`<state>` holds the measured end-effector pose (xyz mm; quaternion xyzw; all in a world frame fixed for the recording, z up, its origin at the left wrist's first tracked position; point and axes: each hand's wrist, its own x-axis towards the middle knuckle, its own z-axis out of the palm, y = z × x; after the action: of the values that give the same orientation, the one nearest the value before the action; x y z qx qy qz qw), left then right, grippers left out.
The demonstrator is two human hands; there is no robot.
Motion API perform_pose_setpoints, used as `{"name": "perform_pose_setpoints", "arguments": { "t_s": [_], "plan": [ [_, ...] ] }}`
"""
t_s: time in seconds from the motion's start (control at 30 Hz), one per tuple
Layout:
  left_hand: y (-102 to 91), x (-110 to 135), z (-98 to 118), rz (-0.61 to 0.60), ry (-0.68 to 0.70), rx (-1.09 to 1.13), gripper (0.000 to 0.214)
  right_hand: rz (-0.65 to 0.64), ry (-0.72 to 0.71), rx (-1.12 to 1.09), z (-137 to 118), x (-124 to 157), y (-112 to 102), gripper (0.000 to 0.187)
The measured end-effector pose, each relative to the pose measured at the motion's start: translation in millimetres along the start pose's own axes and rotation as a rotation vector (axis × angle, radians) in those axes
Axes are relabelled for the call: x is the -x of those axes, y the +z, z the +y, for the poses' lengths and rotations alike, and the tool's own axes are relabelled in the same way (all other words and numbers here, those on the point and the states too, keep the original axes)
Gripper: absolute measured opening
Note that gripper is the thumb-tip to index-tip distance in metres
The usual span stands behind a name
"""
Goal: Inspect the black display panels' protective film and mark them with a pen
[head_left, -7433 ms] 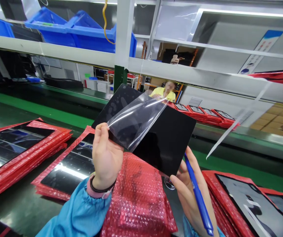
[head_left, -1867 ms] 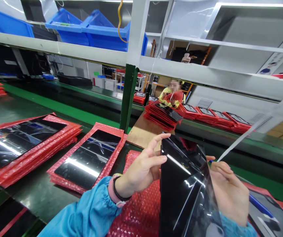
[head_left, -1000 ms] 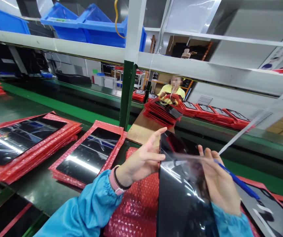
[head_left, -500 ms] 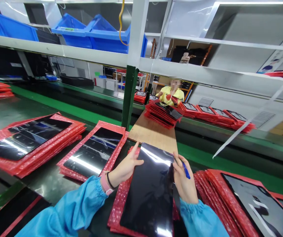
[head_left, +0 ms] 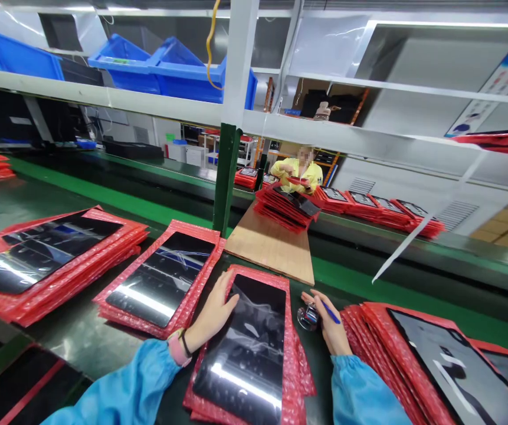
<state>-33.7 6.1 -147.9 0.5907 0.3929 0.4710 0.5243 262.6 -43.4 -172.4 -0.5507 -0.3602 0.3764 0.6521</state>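
My left hand (head_left: 216, 310) rests along the left edge of a black glossy screen panel (head_left: 247, 342), fingers stretched out and thumb apart. The panel lies on a stack of red bubble-wrap sleeves (head_left: 295, 372) in front of me. To the right of that stack, my right hand (head_left: 334, 327) keeps a blue pen (head_left: 330, 313) between its fingers. Beside those fingers is a small round, shiny metal-and-clear object (head_left: 309, 317) on the dark table; whether the fingertips grip it I cannot tell.
Stacks of panels in red wrap lie at left (head_left: 48, 251), nearer left (head_left: 163, 277) and right (head_left: 452, 360). A wooden board (head_left: 271, 248) bears another stack, with a person in yellow (head_left: 298, 171) behind. A green post (head_left: 225, 177) and blue bins (head_left: 187, 71) stand ahead.
The panel, earlier raised between both hands, now lies flat on the red stack. My right hand has moved off its edge to the metal object, pen still held. My left hand has drawn slightly left.
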Motion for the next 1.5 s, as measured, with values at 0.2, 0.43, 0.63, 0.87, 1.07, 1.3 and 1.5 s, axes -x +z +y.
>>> {"name": "perform_pose_setpoints", "arguments": {
  "t_s": [0.2,0.43,0.63,0.87,1.07,1.3,1.5],
  "plan": [
    [-24.2,26,-1,-0.008,-0.044,-0.154,0.054,-0.026,-0.043,0.044,1,-2,-3,0.049],
    [-48.6,42,6,-0.134,-0.479,0.023,0.049,0.212,-0.326,0.098,-4,24,12,0.045],
    [-47.0,44,13,-0.236,-0.623,0.071,0.031,-0.162,-0.285,0.131,3,79,62,0.03],
    [-47.5,33,25,-0.226,-0.617,0.049,0.038,-0.391,-0.197,0.078,4,88,71,0.034],
    [-28.5,21,40,-0.256,-0.445,0.116,0.042,-0.385,-0.145,-0.009,-7,89,71,0.035],
    [-36.2,7,42,-0.108,-0.237,0.074,0.045,-0.157,-0.057,-0.061,-5,84,54,0.035],
    [-131.3,-11,47,0.038,-0.291,0.068,0.06,-0.074,0.062,-0.154,-10,82,50,0.046]
  ]
}}
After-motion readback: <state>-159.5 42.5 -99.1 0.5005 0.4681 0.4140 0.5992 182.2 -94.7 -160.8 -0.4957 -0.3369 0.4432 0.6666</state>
